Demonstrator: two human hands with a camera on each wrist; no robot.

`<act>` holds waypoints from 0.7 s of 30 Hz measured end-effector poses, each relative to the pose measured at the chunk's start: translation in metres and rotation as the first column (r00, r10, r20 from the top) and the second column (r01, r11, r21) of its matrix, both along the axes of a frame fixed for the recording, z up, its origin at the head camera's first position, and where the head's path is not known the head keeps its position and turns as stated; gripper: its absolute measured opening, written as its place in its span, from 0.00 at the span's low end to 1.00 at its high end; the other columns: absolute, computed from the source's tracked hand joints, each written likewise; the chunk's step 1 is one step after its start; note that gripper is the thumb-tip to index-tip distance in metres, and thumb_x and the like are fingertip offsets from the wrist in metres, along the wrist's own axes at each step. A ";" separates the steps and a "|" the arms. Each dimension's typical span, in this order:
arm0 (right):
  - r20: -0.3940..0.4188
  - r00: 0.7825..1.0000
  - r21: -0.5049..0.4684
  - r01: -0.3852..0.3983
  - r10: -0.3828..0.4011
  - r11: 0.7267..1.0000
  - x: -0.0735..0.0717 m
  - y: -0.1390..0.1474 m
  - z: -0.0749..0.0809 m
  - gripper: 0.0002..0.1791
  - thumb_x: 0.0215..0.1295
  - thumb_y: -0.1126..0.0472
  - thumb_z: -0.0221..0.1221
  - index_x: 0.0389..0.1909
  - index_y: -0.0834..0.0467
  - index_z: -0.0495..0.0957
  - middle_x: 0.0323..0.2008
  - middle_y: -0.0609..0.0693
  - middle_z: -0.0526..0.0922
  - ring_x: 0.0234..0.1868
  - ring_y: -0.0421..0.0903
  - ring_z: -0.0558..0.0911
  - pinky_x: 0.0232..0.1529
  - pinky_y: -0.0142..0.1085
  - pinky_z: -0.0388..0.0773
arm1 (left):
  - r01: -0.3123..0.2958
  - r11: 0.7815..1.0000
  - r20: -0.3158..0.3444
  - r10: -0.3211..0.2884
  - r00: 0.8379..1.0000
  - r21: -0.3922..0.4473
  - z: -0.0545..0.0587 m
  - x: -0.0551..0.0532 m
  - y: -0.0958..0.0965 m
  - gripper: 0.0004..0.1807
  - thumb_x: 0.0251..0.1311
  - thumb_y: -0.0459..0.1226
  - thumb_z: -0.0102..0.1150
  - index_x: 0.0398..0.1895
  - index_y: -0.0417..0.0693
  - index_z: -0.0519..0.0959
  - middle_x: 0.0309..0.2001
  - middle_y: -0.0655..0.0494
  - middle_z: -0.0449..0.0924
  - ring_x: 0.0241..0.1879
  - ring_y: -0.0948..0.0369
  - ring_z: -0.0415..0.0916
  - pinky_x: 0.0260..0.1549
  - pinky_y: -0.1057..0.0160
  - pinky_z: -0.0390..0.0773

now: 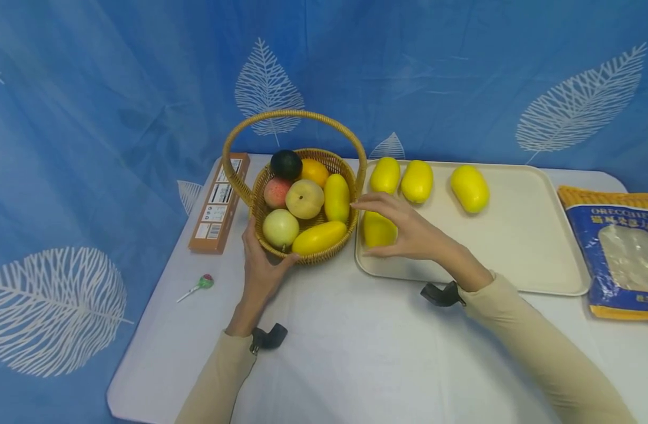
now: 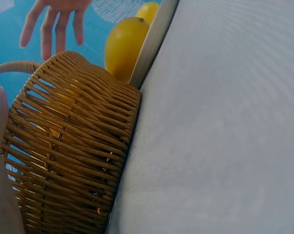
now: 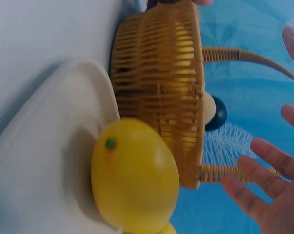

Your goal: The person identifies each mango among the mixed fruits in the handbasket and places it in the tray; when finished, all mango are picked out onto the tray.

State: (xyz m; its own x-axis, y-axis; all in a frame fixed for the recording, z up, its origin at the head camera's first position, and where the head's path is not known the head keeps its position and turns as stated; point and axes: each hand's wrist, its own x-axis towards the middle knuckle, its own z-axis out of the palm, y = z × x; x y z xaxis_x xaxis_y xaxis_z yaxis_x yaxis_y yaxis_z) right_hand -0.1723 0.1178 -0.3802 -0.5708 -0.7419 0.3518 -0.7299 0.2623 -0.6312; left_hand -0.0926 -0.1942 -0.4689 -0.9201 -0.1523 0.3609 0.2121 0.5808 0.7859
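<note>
My left hand (image 1: pixel 261 268) holds the front-left side of a woven basket (image 1: pixel 331 257), fingers along the outer wall and thumb near the front rim. In it lie two yellow mangoes (image 1: pixel 320 237), a round pale-yellow fruit (image 1: pixel 305 199), a pale green fruit (image 1: pixel 280 228), a peach (image 1: pixel 277 192), an orange fruit (image 1: pixel 314 172) and a dark green fruit (image 1: pixel 286 164). My right hand (image 1: pixel 409 229), thumb and fingers spread apart, hovers over a yellow mango (image 3: pixel 134 175) at the near-left corner of a cream tray (image 1: pixel 525 247). The right wrist view shows a gap between hand and mango.
Three more yellow mangoes (image 1: pixel 417 181) lie along the tray's far side. A blue and yellow bag (image 1: pixel 626 253) is at the right. Left of the basket are a long brown box (image 1: pixel 220 203) and a lollipop (image 1: pixel 204 281). A blue curtain (image 1: pixel 382 76) hangs behind.
</note>
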 end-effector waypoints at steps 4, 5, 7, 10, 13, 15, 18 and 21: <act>0.036 0.997 0.017 -0.069 0.069 0.997 0.000 -0.019 -0.001 0.43 0.50 0.54 0.75 0.68 0.55 0.68 0.67 0.54 0.69 0.68 0.50 0.68 0.68 0.49 0.67 | 0.004 1.000 -0.002 -0.004 1.000 0.002 0.000 -0.001 -0.001 0.69 0.44 0.75 0.56 0.77 0.40 0.41 0.74 0.39 0.48 0.74 0.48 0.48 0.71 0.41 0.52; 0.044 0.995 0.029 -0.086 0.085 0.996 0.000 -0.024 -0.001 0.43 0.51 0.53 0.75 0.68 0.54 0.68 0.67 0.52 0.69 0.67 0.48 0.68 0.67 0.48 0.68 | 0.004 1.000 -0.002 -0.004 1.000 0.003 0.000 -0.001 -0.001 0.69 0.44 0.75 0.56 0.77 0.40 0.41 0.74 0.39 0.48 0.74 0.48 0.49 0.71 0.41 0.52; 0.050 0.992 0.055 -0.118 0.116 0.991 -0.002 -0.035 0.000 0.42 0.51 0.52 0.74 0.68 0.53 0.68 0.67 0.50 0.69 0.67 0.47 0.69 0.66 0.46 0.69 | 0.004 1.000 -0.003 -0.004 1.000 0.006 0.000 0.000 -0.002 0.69 0.44 0.75 0.57 0.77 0.40 0.41 0.74 0.39 0.47 0.74 0.47 0.49 0.71 0.40 0.52; 0.058 0.988 0.120 -0.152 0.145 0.981 -0.005 -0.050 -0.001 0.42 0.52 0.47 0.73 0.68 0.52 0.69 0.66 0.49 0.71 0.66 0.46 0.69 0.66 0.45 0.69 | 0.003 1.000 -0.004 -0.003 1.000 0.003 -0.001 0.000 -0.002 0.69 0.44 0.75 0.56 0.77 0.40 0.41 0.74 0.39 0.47 0.74 0.47 0.49 0.71 0.40 0.52; 0.085 0.984 0.200 -0.170 0.156 0.965 -0.009 -0.060 -0.002 0.43 0.52 0.41 0.71 0.68 0.51 0.69 0.66 0.48 0.71 0.65 0.46 0.70 0.66 0.46 0.69 | 0.007 1.000 0.000 -0.007 1.000 -0.003 -0.001 0.000 -0.002 0.69 0.44 0.75 0.55 0.77 0.40 0.41 0.74 0.38 0.47 0.74 0.47 0.49 0.71 0.40 0.52; 0.095 0.984 0.259 -0.172 0.152 0.950 -0.011 -0.065 -0.003 0.44 0.52 0.35 0.69 0.69 0.48 0.68 0.66 0.47 0.71 0.65 0.45 0.70 0.66 0.46 0.69 | 0.013 1.000 0.001 -0.013 1.000 -0.002 -0.001 0.000 -0.002 0.69 0.44 0.75 0.55 0.77 0.39 0.41 0.74 0.38 0.47 0.74 0.47 0.49 0.71 0.40 0.52; 0.088 0.985 0.327 -0.169 0.148 0.930 -0.014 -0.070 -0.004 0.47 0.51 0.30 0.66 0.69 0.47 0.67 0.65 0.47 0.71 0.64 0.46 0.71 0.65 0.46 0.69 | 0.014 1.000 0.006 -0.014 1.000 -0.003 -0.001 0.000 -0.002 0.69 0.45 0.75 0.55 0.77 0.40 0.40 0.74 0.38 0.47 0.74 0.47 0.49 0.70 0.40 0.53; 0.055 0.986 0.381 -0.164 0.155 0.910 -0.018 -0.074 -0.004 0.48 0.50 0.28 0.65 0.70 0.47 0.67 0.64 0.47 0.72 0.62 0.46 0.73 0.64 0.45 0.71 | 0.013 1.000 0.007 -0.013 1.000 -0.008 -0.001 -0.001 -0.002 0.69 0.45 0.76 0.54 0.77 0.40 0.40 0.74 0.38 0.47 0.74 0.47 0.50 0.70 0.40 0.53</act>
State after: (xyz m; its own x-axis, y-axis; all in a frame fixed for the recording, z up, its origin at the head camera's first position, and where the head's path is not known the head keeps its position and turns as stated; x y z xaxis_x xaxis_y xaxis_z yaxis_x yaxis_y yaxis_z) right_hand -0.1906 0.0442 -0.3846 -0.4383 -0.8987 0.0105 -0.7688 0.3689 -0.5223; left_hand -0.0939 -0.1963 -0.4695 -0.9243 -0.1376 0.3560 0.2144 0.5844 0.7827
